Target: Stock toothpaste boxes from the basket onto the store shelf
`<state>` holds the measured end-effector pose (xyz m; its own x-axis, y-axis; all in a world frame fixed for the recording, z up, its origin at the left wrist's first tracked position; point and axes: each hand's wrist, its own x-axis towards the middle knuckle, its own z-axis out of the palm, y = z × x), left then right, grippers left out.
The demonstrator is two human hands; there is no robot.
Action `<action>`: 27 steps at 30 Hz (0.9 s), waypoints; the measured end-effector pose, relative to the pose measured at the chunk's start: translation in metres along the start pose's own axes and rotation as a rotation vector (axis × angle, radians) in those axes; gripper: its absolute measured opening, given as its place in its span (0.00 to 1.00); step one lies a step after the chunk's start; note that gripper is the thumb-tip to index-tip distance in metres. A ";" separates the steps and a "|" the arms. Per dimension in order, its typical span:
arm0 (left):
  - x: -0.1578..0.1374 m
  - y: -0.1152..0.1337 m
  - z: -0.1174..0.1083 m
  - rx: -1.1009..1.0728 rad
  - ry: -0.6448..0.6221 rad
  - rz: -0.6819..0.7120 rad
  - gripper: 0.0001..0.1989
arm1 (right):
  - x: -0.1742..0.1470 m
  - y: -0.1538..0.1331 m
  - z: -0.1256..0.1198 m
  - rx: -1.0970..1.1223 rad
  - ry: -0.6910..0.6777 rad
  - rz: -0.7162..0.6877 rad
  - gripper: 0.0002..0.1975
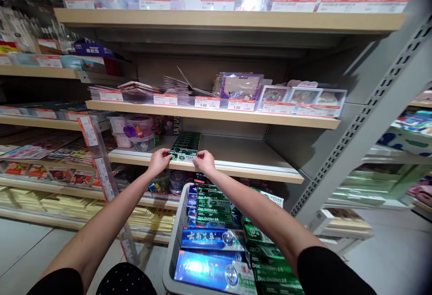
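A row of green toothpaste boxes (185, 144) runs back along the lower shelf (236, 153). My left hand (159, 161) pinches the left end of the front box, and my right hand (204, 161) grips its right end. The front box lies at the shelf's front edge, its white and green face toward me. Below my hands stands a grey basket (170, 245) holding green toothpaste boxes (214, 209) and blue toothpaste boxes (209, 270). My right forearm hides part of the basket's contents.
Clear plastic tubs (140, 130) sit left of the row. The shelf above (216, 112) carries cards and small boxed goods with price tags. A strip of price tags (101, 173) hangs at the left. A slotted metal upright (364, 110) stands at the right.
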<state>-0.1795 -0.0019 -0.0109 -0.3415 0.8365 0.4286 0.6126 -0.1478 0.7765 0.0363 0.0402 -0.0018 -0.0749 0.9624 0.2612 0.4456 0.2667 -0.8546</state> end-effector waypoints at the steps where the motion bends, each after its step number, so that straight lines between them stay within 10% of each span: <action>1: 0.002 0.000 0.001 0.007 0.008 0.001 0.14 | 0.003 0.001 0.002 -0.007 0.003 0.004 0.10; 27: 0.019 0.001 0.009 0.035 -0.014 -0.012 0.14 | 0.022 0.006 0.009 -0.107 0.037 0.013 0.06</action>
<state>-0.1793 0.0182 -0.0062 -0.3391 0.8456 0.4122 0.6329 -0.1190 0.7650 0.0299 0.0637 -0.0053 -0.0362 0.9625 0.2687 0.5393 0.2452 -0.8056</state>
